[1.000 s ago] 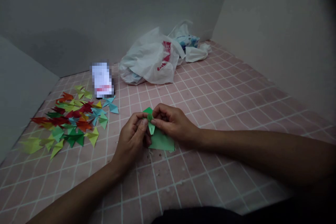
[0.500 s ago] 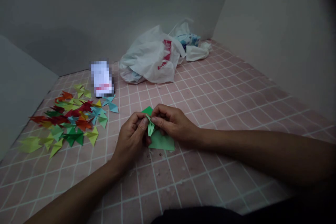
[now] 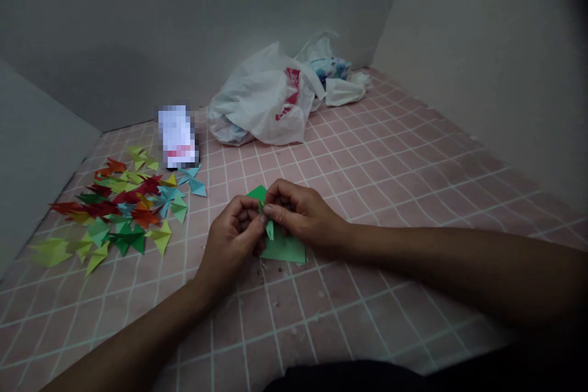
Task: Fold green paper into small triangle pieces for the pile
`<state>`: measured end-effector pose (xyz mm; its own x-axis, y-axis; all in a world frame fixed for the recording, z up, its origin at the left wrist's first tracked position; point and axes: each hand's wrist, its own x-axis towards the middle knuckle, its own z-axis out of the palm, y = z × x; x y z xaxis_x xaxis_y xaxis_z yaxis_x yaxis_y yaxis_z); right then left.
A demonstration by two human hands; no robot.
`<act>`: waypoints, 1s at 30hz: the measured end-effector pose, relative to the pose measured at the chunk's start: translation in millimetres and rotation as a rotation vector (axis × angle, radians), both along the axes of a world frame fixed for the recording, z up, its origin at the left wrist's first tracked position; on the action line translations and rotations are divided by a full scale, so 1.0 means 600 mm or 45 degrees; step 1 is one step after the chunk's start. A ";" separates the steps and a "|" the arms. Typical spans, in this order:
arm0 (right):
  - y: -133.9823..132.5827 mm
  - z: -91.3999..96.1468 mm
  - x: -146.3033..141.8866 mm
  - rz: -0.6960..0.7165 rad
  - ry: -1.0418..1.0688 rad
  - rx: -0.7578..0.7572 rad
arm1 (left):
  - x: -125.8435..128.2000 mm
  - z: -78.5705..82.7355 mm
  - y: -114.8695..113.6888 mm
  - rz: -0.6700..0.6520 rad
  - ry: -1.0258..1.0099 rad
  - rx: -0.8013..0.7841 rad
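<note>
Between my two hands is a small piece of folded light green paper [image 3: 270,230], narrow and pointed at its lower end. My left hand [image 3: 236,225] pinches it from the left with thumb and fingers. From the right, my right hand [image 3: 301,214] pinches its upper part, and the fingertips of both hands nearly meet. Beneath the hands lie flat green paper sheets [image 3: 287,248], partly covered by the fingers. A darker green corner shows above the left fingertips.
Many folded paper cranes [image 3: 128,202] in red, orange, yellow, green and blue lie heaped on the left. Behind them a phone [image 3: 178,138] with a lit, blurred screen leans upright. White plastic bags [image 3: 261,98] sit by the back wall on the pink checked surface [image 3: 390,165].
The folded green paper has turned and now shows a narrower side. My left thumb has moved slightly right, closer to the right fingertips.
</note>
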<state>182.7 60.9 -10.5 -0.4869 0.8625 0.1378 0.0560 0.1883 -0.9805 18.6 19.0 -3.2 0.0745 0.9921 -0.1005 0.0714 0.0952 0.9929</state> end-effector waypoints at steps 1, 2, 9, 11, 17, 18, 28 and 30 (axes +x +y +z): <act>0.000 0.000 0.000 -0.004 -0.005 0.011 | 0.000 0.000 0.000 -0.003 -0.003 -0.006; 0.000 -0.001 0.000 -0.010 -0.014 0.021 | 0.001 0.001 0.000 -0.004 -0.005 -0.011; 0.000 0.000 0.001 0.005 -0.040 0.038 | 0.001 0.000 -0.001 -0.010 0.027 -0.014; 0.001 0.000 0.001 0.007 -0.043 0.039 | 0.001 -0.001 -0.001 -0.007 0.024 -0.024; 0.001 0.000 0.001 0.005 -0.066 0.061 | 0.001 0.000 0.000 -0.022 0.012 -0.031; 0.001 0.000 0.001 0.007 -0.064 0.065 | 0.001 0.000 0.000 -0.027 0.009 -0.029; 0.001 0.000 0.001 -0.010 -0.069 0.095 | -0.004 -0.003 -0.003 -0.046 0.002 -0.029; 0.000 0.001 0.001 -0.011 -0.063 0.092 | -0.004 -0.003 -0.003 -0.043 0.005 -0.028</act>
<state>183.6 61.1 -10.0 -0.4873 0.8553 0.1761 0.1059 0.2581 -0.9603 16.2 16.9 -5.2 0.1072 0.9866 -0.1227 0.0792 0.1146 0.9903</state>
